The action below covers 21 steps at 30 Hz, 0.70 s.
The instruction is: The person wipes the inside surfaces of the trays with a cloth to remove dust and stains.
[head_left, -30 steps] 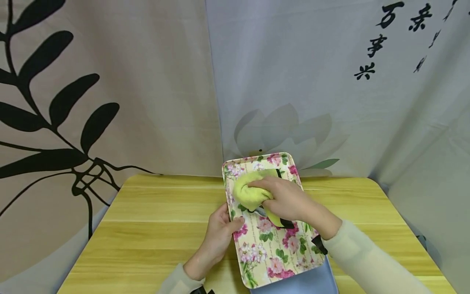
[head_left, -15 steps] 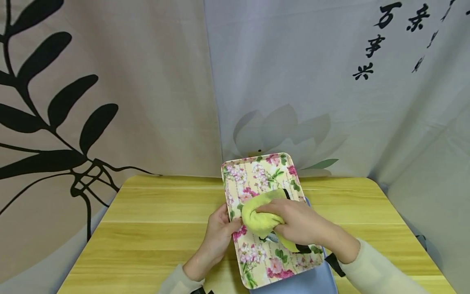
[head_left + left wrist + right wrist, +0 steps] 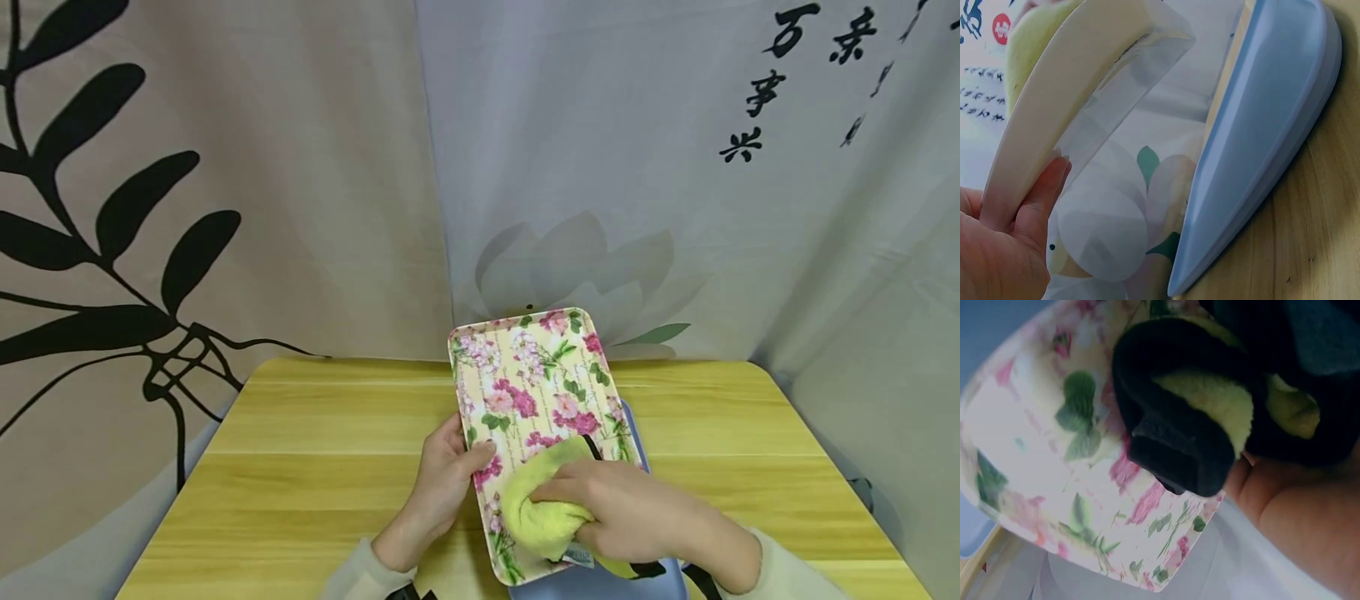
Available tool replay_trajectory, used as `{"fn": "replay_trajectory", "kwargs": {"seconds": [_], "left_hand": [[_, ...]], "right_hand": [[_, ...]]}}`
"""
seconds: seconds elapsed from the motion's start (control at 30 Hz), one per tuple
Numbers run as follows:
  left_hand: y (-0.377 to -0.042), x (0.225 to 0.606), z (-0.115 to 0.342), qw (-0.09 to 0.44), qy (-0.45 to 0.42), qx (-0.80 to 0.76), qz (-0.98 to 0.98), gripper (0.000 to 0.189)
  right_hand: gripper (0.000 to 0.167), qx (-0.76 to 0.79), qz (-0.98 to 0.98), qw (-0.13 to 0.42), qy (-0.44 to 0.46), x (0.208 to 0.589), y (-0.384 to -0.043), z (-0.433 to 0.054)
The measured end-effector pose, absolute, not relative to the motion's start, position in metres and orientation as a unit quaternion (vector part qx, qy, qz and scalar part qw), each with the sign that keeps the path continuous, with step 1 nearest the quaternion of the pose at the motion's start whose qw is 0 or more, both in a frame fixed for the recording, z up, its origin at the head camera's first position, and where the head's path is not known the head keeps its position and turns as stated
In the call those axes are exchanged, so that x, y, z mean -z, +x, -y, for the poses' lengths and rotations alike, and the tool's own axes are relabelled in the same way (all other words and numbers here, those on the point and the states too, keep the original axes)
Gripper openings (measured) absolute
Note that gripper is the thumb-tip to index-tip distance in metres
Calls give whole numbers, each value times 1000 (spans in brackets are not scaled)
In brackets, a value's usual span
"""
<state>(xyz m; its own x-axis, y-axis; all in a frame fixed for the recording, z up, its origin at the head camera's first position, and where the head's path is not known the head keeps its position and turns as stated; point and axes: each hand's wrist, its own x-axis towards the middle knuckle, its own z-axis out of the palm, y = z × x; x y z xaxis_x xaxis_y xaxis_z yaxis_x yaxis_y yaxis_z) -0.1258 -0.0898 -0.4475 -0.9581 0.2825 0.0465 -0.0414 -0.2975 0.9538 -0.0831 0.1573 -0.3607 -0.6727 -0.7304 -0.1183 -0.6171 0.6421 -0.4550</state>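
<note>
A rectangular tray (image 3: 513,354) with a pink flower print is held tilted up over the table. My left hand (image 3: 442,479) grips its left edge, thumb on the printed face; the left wrist view shows fingers behind the pale rim (image 3: 1029,119). My right hand (image 3: 637,508) holds a bunched yellow-green cloth (image 3: 536,500) with black edging against the lower part of the tray. In the right wrist view the cloth's black trim (image 3: 1175,437) covers part of the flowers. A small pale label hangs from the cloth beneath the fingers.
Below the floral tray lies a blue tray (image 3: 600,583), partly hidden by it, on the wooden table (image 3: 322,492). A hanging cloth backdrop (image 3: 345,183) with leaf prints and black characters stands behind the table's far edge.
My right hand has slid the cloth down the tray from its upper part to near the bottom edge. The left hand keeps its grip, and the tray has barely shifted.
</note>
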Motion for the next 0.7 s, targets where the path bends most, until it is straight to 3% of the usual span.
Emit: {"fn": "replay_trajectory", "kwargs": {"seconds": [0.27,0.7], "left_hand": [[-126,448,89,99,96,-795,-591,52],[-123,449,87,109,109,-793,-589,51]], "right_hand": [[62,228,-874,172,-393,365,-77,-160],[58,222,-902,40,-368,359,-107,-163]]}}
